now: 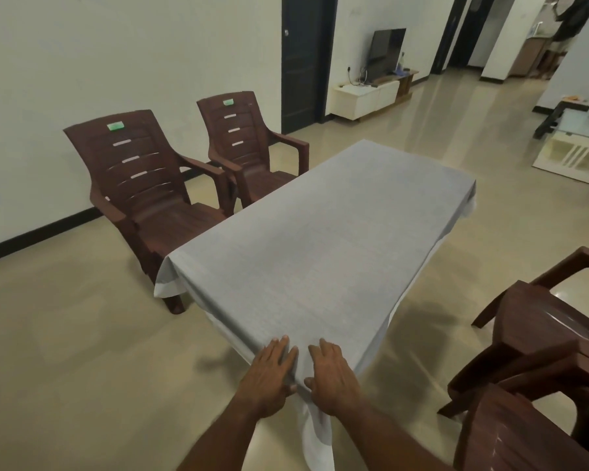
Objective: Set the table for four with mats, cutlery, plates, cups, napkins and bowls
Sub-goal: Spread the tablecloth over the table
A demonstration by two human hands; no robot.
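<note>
both hands flat, fingers straight and close together, pressing the cloth at the near corner of the table: left hand [269,375] on the left side of the corner, right hand [332,379] just beside it, thumbs tucked toward the edge, holding nothing. grey tablecloth [320,239] covers the whole table top, corners hanging down, near corner drooping below the hands. no mats, cutlery, plates, cups, napkins or bowls in view anywhere. two brown plastic chairs [143,185] on the far left side, more stacked at right [538,334]. judgement: only the cloth is laid, being smoothed; all four settings left to do, task barely started.
</note>
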